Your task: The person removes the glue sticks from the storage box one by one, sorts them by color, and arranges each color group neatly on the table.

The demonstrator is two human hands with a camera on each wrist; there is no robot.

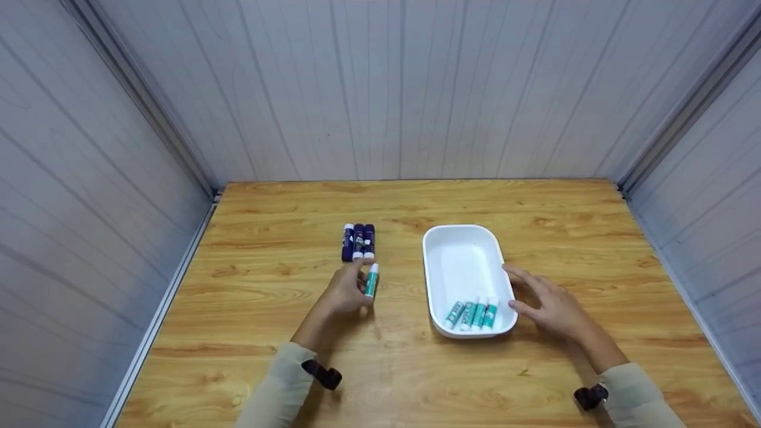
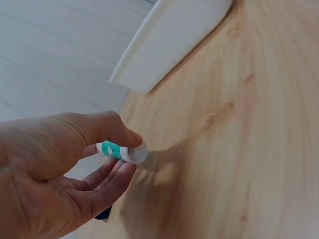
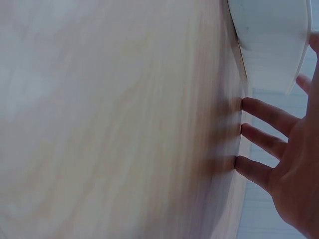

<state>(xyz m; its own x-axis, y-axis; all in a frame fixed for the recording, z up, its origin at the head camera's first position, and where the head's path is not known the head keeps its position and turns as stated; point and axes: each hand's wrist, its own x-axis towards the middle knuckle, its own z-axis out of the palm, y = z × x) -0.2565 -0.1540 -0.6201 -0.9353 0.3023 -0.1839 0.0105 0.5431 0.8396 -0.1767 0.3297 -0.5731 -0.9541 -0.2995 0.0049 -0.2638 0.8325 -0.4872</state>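
Note:
My left hand [image 1: 348, 289] pinches a green-and-white glue stick [image 1: 371, 281] between thumb and fingers, just in front of three dark purple glue sticks [image 1: 358, 241]. In the left wrist view, the white end of the held glue stick [image 2: 119, 152] points out past the thumb. On the right, a white plastic basin [image 1: 427, 270] holds several green-and-white glue sticks [image 1: 479, 315] side by side at its near end. My right hand [image 1: 553, 306] rests at the basin's right rim with thumb and index finger. Its other fingers [image 3: 264, 114] are spread out beside the basin, low over the table.
The wooden table [image 1: 267, 238] is bounded by a pale panel wall [image 1: 368, 89] at the back and by side panels at left and right. Metal framing [image 1: 160, 315] runs along the table's left edge.

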